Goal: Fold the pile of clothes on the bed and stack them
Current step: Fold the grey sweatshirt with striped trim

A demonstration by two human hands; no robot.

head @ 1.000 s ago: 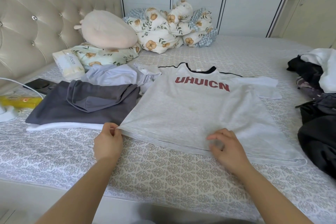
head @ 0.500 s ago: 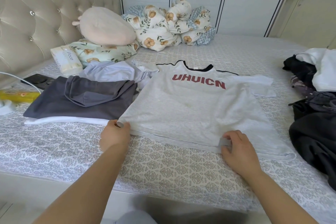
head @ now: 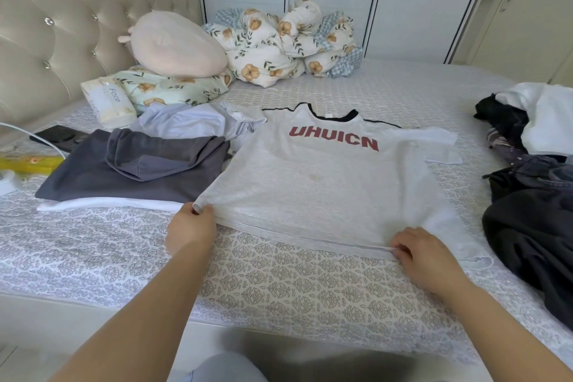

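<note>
Both hands, left hand (head: 190, 226) and right hand (head: 424, 257), pinch the flat grey T-shirt's (head: 322, 183) hem.

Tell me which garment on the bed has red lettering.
The light grey T-shirt spread flat, reading UHUICN; both hands pinch its hem. The dark grey garment beside it is plain.

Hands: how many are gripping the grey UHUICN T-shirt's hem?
2. Left hand pinches the grey T-shirt at its near-left hem corner; right hand pinches the hem further right.

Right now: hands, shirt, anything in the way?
Left hand and right hand pinch the hem of the grey T-shirt. Shirt flat, unfolded. Its left edge overlaps the dark grey folded garment.
</note>
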